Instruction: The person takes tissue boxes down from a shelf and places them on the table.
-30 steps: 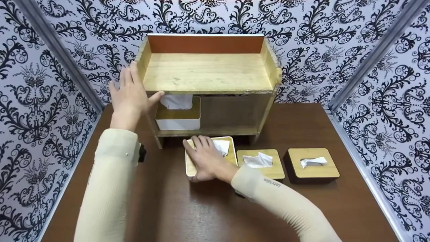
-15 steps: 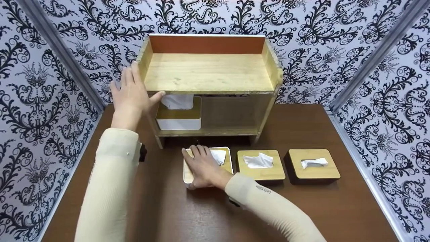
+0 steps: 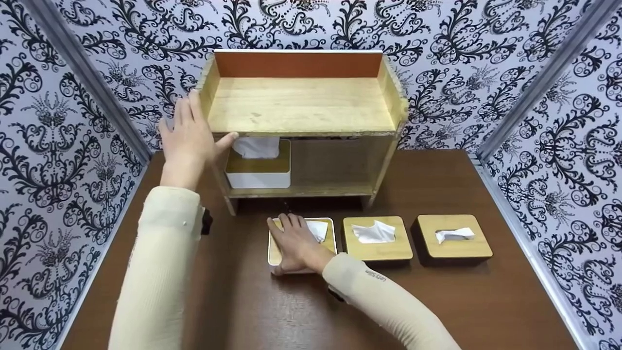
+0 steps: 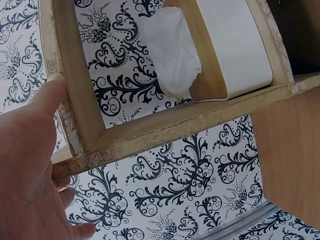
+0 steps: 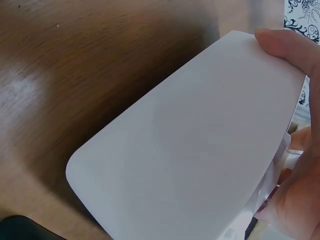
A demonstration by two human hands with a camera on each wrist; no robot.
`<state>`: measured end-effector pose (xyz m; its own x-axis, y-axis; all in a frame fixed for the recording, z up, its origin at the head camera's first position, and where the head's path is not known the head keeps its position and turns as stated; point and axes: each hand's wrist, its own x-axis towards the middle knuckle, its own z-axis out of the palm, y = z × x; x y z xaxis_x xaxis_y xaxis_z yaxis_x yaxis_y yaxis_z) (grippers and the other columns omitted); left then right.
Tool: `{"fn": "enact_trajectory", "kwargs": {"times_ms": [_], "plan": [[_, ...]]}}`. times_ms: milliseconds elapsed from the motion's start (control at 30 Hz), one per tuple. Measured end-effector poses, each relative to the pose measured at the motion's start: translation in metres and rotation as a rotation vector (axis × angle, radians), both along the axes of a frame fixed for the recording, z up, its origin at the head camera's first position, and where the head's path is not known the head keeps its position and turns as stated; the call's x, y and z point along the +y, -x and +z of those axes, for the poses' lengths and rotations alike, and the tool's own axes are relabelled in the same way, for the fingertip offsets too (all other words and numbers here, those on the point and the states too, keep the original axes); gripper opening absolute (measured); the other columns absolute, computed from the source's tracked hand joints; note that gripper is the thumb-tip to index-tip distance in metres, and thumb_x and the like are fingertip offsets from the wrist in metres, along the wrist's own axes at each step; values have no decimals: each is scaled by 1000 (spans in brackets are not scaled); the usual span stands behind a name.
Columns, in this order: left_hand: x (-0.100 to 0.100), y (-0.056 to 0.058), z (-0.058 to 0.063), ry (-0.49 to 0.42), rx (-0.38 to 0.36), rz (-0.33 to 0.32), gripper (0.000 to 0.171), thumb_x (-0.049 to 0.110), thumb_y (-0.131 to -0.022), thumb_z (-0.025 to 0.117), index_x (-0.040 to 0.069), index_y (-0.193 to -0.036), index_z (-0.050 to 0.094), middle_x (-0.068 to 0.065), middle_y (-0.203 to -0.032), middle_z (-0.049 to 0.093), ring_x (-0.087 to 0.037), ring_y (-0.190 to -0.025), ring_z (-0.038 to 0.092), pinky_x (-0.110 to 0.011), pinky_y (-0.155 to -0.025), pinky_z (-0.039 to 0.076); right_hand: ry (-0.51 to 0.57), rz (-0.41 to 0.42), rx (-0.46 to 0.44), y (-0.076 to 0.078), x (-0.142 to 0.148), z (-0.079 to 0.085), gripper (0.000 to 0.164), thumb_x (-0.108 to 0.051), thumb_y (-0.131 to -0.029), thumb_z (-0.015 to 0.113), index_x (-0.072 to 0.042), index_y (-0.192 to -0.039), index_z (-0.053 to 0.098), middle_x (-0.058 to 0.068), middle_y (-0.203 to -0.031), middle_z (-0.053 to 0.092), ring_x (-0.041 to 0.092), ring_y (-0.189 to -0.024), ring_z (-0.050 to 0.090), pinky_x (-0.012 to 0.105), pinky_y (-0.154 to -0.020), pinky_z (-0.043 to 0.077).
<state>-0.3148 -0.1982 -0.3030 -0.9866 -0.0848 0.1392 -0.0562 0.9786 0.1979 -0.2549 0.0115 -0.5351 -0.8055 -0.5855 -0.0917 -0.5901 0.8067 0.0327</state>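
My left hand grips the left side of a small wooden shelf. Its thumb lies on the front edge, and the left wrist view shows the other fingers around the outer side. Lower down, my right hand holds a white tissue box with a wooden lid by its left end. The thumb presses the near wall; the other fingers spread over the lid beside the tissue. This box sits on the table in front of the shelf. Inside the lower compartment, at the left, stands another white tissue box.
To the right of the held box, two dark tissue boxes with wooden lids form a row: a middle one and a right one. The brown table is bounded by patterned walls.
My right hand has drawn the white tissue box away from the shelf toward me, level with the two dark boxes. My left hand keeps its place on the shelf.
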Motion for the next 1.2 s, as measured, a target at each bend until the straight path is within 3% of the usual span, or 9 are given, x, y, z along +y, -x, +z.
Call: {"fn": "enact_trajectory", "kwargs": {"times_ms": [567,867,1033,1200], "plan": [[0,1,0,-24,-4,1,119,76,-82,51,9,-153,-18,-24,-161,2,-40,-151,7,-68,-119,1,4,21,7,-2,-2,-10,129,-72,-56,76,-14,-156,19,19,-152,33,38,-140,34,53,-119,28],[0,0,1,-30,-2,-2,119,75,-83,52,9,-153,-18,-25,-161,3,-40,-150,9,-69,-119,1,-69,20,36,-4,-3,-9,131,-77,-56,73,-14,-156,16,17,-151,35,35,-141,34,51,-121,26],[1,-1,2,-34,-2,-3,118,74,-83,52,9,-153,-18,-25,-161,2,-40,-150,8,-69,-119,1,-94,14,7,-5,-3,-5,134,-82,-55,71,-17,-157,13,17,-157,29,34,-145,29,52,-123,21],[0,-2,1,-53,20,-7,119,72,-82,56,9,-154,-15,-24,-161,5,-40,-150,9,-68,-120,2,-25,46,-80,-6,7,7,130,-80,-57,72,-18,-157,16,17,-162,19,34,-150,19,52,-125,15]]}}
